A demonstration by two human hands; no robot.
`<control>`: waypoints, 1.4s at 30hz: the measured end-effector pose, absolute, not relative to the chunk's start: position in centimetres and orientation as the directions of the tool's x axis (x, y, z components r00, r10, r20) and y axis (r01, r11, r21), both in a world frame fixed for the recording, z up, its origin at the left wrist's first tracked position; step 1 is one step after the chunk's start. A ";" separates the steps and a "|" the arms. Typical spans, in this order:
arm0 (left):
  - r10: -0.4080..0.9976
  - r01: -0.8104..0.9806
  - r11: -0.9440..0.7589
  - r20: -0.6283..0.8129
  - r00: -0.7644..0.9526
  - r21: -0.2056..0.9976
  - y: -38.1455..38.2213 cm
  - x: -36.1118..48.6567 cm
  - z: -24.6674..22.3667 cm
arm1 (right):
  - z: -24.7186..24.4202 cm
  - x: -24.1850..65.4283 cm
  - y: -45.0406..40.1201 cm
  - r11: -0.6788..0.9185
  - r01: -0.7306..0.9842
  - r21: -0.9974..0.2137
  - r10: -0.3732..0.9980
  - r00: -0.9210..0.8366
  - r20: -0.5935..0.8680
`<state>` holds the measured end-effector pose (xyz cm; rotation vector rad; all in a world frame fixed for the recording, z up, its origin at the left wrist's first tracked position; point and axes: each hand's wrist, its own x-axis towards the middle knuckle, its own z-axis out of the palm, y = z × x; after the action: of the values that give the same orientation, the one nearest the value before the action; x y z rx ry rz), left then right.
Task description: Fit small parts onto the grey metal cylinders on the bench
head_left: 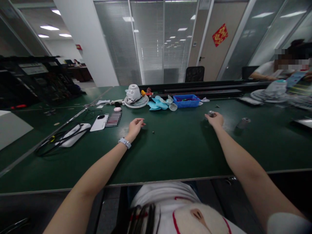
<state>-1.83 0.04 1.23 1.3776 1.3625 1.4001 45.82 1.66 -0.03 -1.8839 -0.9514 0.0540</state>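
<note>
At the right, my right hand (216,120) is closed around a small silver metal cylinder (211,113), gripped near its top and held upright just over the table. A second silver cylinder (243,123) like it stands on the tabletop, to the right of that hand. My left hand (135,127) rests at the table left of centre, its fingers loosely bent and slightly apart, with nothing seen in them. A tiny dark metal piece (153,132) lies on the green surface, right of the left hand and not touched by it.
Along the back of the green table (175,156) are a white fan part (133,94), light-blue fan blades (159,103) and a blue tray (187,101) of small items. A phone (98,123) and a white power bank (74,135) with black cable lie left. Another person (266,70) sits far right.
</note>
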 end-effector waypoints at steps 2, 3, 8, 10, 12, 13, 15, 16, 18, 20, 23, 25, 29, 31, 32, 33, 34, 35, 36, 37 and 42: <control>0.968 0.184 -0.176 0.204 -0.146 0.967 0.1 -1.8 1.0 | 0.6 44.4 1.3 -0.168 0.636 -0.753 0.587 0.678 0.442; 0.967 0.193 -0.179 0.208 -0.145 0.965 0.2 -1.8 0.9 | 1.2 43.2 1.0 -0.140 0.689 -0.711 0.562 0.647 0.516; 0.964 0.226 -0.191 0.226 -0.143 0.955 0.5 -1.9 0.4 | 3.9 33.2 -2.3 0.255 0.903 -0.345 0.680 0.087 0.728; 0.963 0.231 -0.195 0.231 -0.138 0.953 0.5 -2.0 0.4 | 4.1 28.6 -4.2 0.498 0.833 -0.240 0.735 -0.259 0.627; 0.961 0.242 -0.199 0.237 -0.140 0.950 0.4 -1.9 0.4 | 3.8 24.6 -6.0 0.676 0.712 -0.190 0.696 -0.532 0.482; 0.960 0.251 -0.201 0.241 -0.140 0.947 0.4 -1.9 0.5 | 3.5 22.9 -6.7 0.728 0.661 -0.181 0.664 -0.614 0.426; 0.958 0.272 -0.209 0.253 -0.138 0.939 0.3 -1.9 0.5 | 3.0 20.6 -7.5 0.772 0.611 -0.172 0.626 -0.688 0.367; 0.957 0.281 -0.213 0.258 -0.135 0.936 0.3 -1.8 0.5 | 2.7 19.9 -7.7 0.777 0.606 -0.168 0.622 -0.699 0.353; 0.956 0.291 -0.217 0.264 -0.131 0.932 0.3 -1.8 0.4 | 2.4 19.2 -7.5 0.776 0.609 -0.162 0.624 -0.705 0.337; 0.956 0.290 -0.217 0.263 -0.130 0.932 0.5 -1.8 0.3 | 2.1 19.2 -7.1 0.777 0.609 -0.160 0.622 -0.704 0.342; 0.958 0.291 -0.214 0.258 -0.124 0.933 0.7 -1.9 0.0 | 1.8 19.9 -6.5 0.790 0.592 -0.159 0.600 -0.693 0.399; 0.960 0.295 -0.210 0.254 -0.120 0.932 0.8 -2.0 0.0 | 2.0 21.0 -6.0 0.794 0.589 -0.149 0.584 -0.672 0.455; 0.963 0.305 -0.206 0.249 -0.108 0.930 0.7 -2.1 0.1 | 3.6 25.7 -4.5 0.698 0.712 -0.078 0.602 -0.524 0.602; 0.963 0.310 -0.202 0.246 -0.108 0.929 0.7 -2.1 0.1 | 4.8 29.5 -3.4 0.569 0.820 -0.063 0.631 -0.385 0.674; 0.964 0.311 -0.199 0.244 -0.110 0.929 0.6 -2.1 0.1 | 5.3 31.7 -2.8 0.489 0.870 -0.070 0.642 -0.304 0.704; 0.964 0.313 -0.196 0.241 -0.112 0.929 0.6 -2.1 0.1 | 5.8 33.9 -2.3 0.403 0.911 -0.086 0.648 -0.218 0.729; 0.964 0.316 -0.195 0.241 -0.112 0.929 0.6 -2.0 0.1 | 6.2 36.0 -1.8 0.314 0.943 -0.110 0.651 -0.129 0.748; 0.963 0.320 -0.197 0.244 -0.112 0.927 0.6 -2.0 0.1 | 6.4 38.0 -1.3 0.229 0.963 -0.140 0.650 -0.044 0.759; 0.962 0.324 -0.202 0.249 -0.111 0.924 0.5 -2.0 0.1 | 6.5 39.8 -1.0 0.152 0.973 -0.175 0.648 0.035 0.761; 0.961 0.327 -0.206 0.254 -0.110 0.922 0.5 -2.0 0.2 | 6.5 41.4 -0.7 0.087 0.974 -0.211 0.646 0.106 0.756; 0.962 0.320 -0.203 0.249 -0.110 0.925 0.1 -1.9 0.5 | 5.3 45.5 -0.2 -0.047 0.930 -0.364 0.644 0.307 0.701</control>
<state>-1.89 0.10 0.48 1.5457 1.4380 1.3342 45.48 -0.16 5.35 -1.7724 -1.4184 -0.4504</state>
